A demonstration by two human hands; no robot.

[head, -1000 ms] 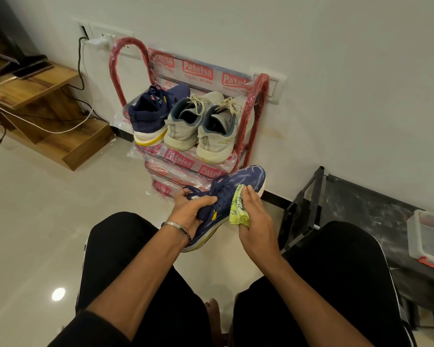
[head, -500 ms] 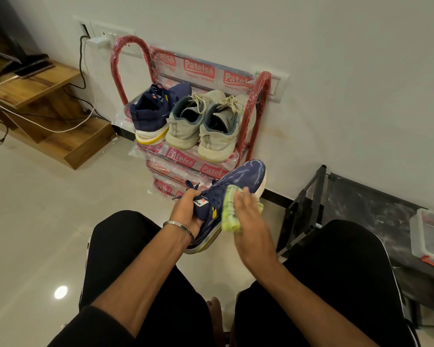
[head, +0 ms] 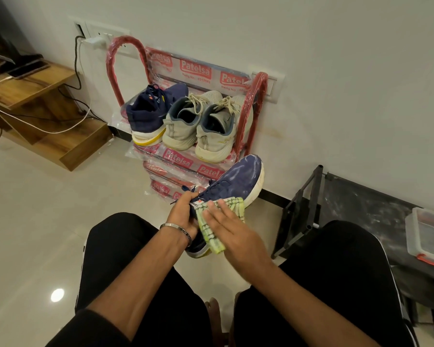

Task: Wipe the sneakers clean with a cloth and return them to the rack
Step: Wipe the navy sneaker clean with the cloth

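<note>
The green checked cloth (head: 212, 225) has been slid from toe to heel, pressed flat-fingered by the right hand (head: 232, 232); the mesh navy sneaker (head: 232, 182) is gripped by the left hand (head: 182, 214), before the red rack (head: 254, 108) holding 3 shoes.

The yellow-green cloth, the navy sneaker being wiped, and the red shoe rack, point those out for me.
yellow-green cloth (head: 208, 231), head view, its checked middle.
navy sneaker (head: 238, 177), head view, toe upper.
red shoe rack (head: 124, 45), head view, left hoop's top.
</note>
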